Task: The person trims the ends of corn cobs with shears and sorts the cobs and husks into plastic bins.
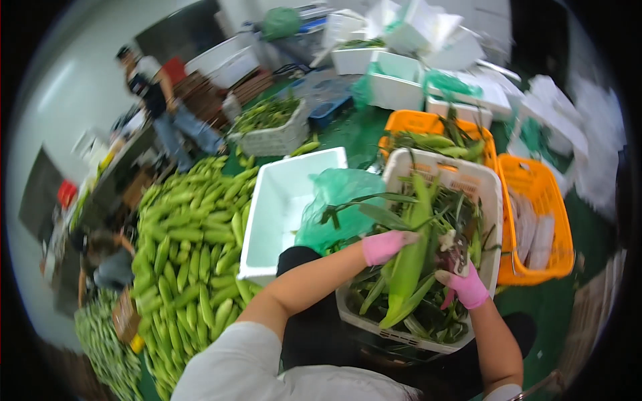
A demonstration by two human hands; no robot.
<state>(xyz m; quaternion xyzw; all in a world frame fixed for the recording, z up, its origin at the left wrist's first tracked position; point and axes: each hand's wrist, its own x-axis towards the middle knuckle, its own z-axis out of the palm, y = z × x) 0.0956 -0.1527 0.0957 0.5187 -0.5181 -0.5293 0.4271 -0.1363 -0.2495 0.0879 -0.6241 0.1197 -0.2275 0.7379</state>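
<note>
In front of me, above a white plastic crate (pixel 494 215) filled with corn husks and leaves, my left hand (pixel 386 247) in a pink glove grips an ear of corn (pixel 409 265). Its green husk and long leaves are still around it. My right hand (pixel 469 288), gloved in pink too, is closed around a small tool with a pinkish-red handle (pixel 448 299), just right of the ear. Blur and leaves hide the tool's shape. A cut stalk end (pixel 446 239) shows between the hands.
Left of the crate stands a white foam box (pixel 268 220) with a green plastic bag (pixel 346 200). A large corn pile (pixel 200 260) covers the floor further left. Orange crates (pixel 556 215) stand behind and right. One person (pixel 150 95) stands at the back; another (pixel 108 260) crouches left.
</note>
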